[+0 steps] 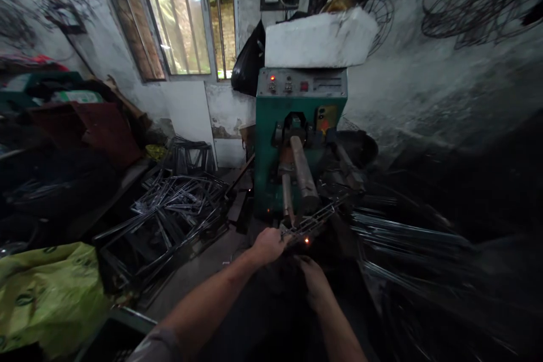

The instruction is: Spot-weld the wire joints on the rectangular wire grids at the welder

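My left hand (268, 245) grips the near end of a wire frame piece (313, 221) that lies under the electrode arm (304, 175) of a green welding machine (292, 124). A small orange spark glows on the wire just right of that hand. My right hand (313, 278) is lower and closer to me, in shadow below the wire frame; what it holds is too dark to make out.
A heap of finished metal wire frames (169, 209) lies on the floor to the left. Long steel rods (407, 235) are stacked at the right. A yellow-green sack (46, 288) sits at the lower left. A white foam block (318, 39) rests on the machine, beside a window (186, 11).
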Motion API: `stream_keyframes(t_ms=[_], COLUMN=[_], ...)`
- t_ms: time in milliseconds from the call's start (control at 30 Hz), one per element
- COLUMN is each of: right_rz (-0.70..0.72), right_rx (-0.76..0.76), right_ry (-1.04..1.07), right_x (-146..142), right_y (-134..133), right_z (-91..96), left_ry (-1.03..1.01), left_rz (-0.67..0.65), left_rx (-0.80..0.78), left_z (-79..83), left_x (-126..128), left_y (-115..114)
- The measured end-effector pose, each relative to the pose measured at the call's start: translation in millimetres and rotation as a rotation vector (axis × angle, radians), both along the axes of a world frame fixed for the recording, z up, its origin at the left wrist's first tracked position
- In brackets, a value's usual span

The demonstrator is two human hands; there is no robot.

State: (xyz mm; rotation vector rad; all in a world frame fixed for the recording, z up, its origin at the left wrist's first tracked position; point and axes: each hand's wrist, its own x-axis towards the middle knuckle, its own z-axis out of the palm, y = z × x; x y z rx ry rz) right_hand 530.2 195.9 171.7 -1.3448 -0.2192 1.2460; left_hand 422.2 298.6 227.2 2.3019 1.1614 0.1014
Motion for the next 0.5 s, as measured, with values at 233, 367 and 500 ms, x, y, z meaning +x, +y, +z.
stream_keyframes(t_ms=[233,367,500], right_rz=[0.074,0.102,0.079], right_rx=[0.006,-0.011,-0.002], right_ry=[-0.036,-0.060,-0.067], right_x=[9,14,12], right_y=[0,-4,-2], right_z=[-19.0,-27.4,-22.3], left_ry=[0.052,0.057,0.018], left_rz=[0.010,0.019,0.003], left_rx=[0.026,0.017,0.004], left_z=[-9.9,-11.4,-8.7], left_x=[13,15,15], left_y=[6,9,8])
